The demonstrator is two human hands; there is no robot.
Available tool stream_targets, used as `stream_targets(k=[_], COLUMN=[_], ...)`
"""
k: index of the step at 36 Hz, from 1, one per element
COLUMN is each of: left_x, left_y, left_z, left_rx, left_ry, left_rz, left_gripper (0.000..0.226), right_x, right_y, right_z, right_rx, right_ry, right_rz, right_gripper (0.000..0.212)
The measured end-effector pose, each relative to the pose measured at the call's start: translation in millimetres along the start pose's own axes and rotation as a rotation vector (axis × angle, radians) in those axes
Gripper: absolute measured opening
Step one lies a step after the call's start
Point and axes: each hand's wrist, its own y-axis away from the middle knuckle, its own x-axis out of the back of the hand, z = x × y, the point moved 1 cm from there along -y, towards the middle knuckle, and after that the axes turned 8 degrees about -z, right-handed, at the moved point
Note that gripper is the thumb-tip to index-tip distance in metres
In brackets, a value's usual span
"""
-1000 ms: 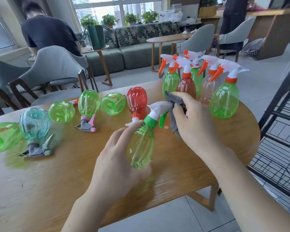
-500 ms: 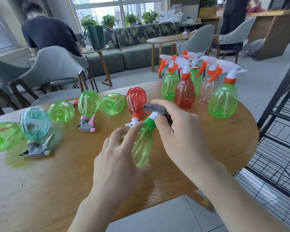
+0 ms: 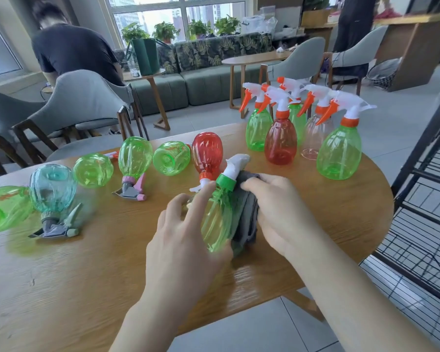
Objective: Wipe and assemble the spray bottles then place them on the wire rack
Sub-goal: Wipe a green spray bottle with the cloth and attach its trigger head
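The left hand is curling around the green bottle, which is tilting above the table. The right hand is pinching a grey cloth against it. The bottle looks light and slippery, so holding its fat middle seems best.

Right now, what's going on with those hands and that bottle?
Left hand holds green bottle tilted. Right hand presses grey cloth against it. Nothing in the way; wire rack to the right.
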Motion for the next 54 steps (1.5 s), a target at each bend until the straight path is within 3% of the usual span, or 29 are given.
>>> stream_targets(k=[4, 10, 13, 15, 18, 22, 24, 26, 29, 30, 33, 35, 39, 41, 47, 54], left_x=[-10, -27, -26, -18, -5, 6, 8, 6, 4, 4, 3, 1, 0, -3, -5, -5], left_y=[0, 10, 17, 19, 16, 6, 4, 2, 2, 1, -1, -3, -1, 0, 2, 4], left_z=[6, 26, 37, 38, 30, 18, 14, 11, 13, 15, 12, 7, 11, 14, 18, 23], left_rx=[0.016, -0.025, -0.014, -0.009, 0.008, 0.063, 0.076, 0.097, 0.138, 0.146, 0.178, 0.196, 0.169, 0.170, 0.204, 0.187], left_ry=[-0.213, -0.281, -0.129, 0.044, 0.333, 0.596, 0.662, 0.698, 0.652, 0.619, 0.534, 0.500, 0.362, 0.313, 0.252, 0.203], left_rz=[0.086, 0.112, 0.056, 0.055, 0.019, -0.173, -0.272, -0.293, -0.249, -0.232, -0.163, -0.135, -0.103, -0.097, -0.085, -0.062], left_gripper=[0.116, 0.126, 0.124, 0.105, 0.089, 0.103, 0.103, 0.096, 0.087, 0.087, 0.089, 0.091, 0.097, 0.100, 0.103, 0.103], right_x=[-9, -11, -3, 7, 19, 28, 27, 23, 14, 10, 5, 5, 6, 5, 2, -2], right_y=[4, 1, -5, -9, -12, -9, -8, -9, -9, -6, 2, 5, 9, 14, 23, 25], right_z=[1, 7, 4, 1, -7, -9, -6, -2, 3, 2, -3, -4, 2, 0, 3, 5], right_rx=[-0.040, 0.100, 0.134, 0.105, 0.031, -0.013, -0.021, -0.025, 0.008, 0.022, 0.028, 0.041, 0.219, 0.298, 0.578, 0.722], right_ry=[-0.175, -0.142, -0.101, -0.093, -0.095, -0.128, -0.141, -0.172, -0.129, -0.118, -0.066, 0.024, 0.604, 0.731, 0.813, 0.910], right_rz=[-0.073, -0.034, 0.024, -0.007, -0.208, -0.433, -0.454, -0.398, -0.259, -0.229, -0.202, -0.192, 0.035, 0.139, 0.279, 0.386], right_gripper=[0.002, 0.026, 0.022, 0.025, 0.025, 0.017, 0.018, 0.024, 0.051, 0.049, 0.017, 0.024, 0.022, 0.015, 0.015, 0.011])
